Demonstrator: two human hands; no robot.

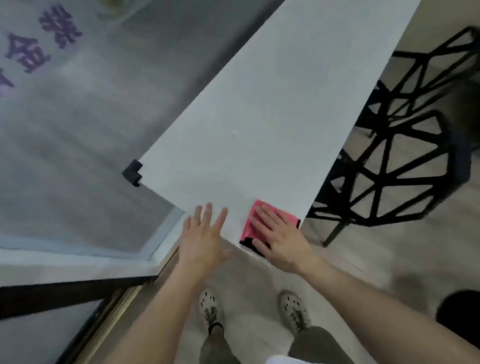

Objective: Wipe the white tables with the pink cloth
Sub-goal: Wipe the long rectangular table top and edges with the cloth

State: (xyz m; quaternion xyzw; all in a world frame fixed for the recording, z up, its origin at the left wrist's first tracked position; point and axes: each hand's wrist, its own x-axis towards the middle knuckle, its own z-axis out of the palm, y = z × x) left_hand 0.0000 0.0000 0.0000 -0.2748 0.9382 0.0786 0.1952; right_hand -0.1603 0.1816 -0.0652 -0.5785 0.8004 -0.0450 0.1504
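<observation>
Pink cloth (286, 215), folded flat, black trim along near and right edges, on white tabletop (271, 110) at its near right corner, trim about flush with the edge. Right hand (280, 236) open, palm down, fingers straight and spread, pressing on the cloth and covering most of it. Left hand (205, 236) open too, fingers splayed, fingertips over the tabletop's near edge; touching or hovering, cannot tell. Black corner guard (132, 173) on the tabletop's left corner. Black lattice chair (399, 159) just beside the right edge, seat partly under it. Purple Chinese characters (29, 52) on the frosted panel at left, motion-blurred; middle one looks like 金, others not readable. Pale perforated clogs (210, 308) on the floor below the hands
</observation>
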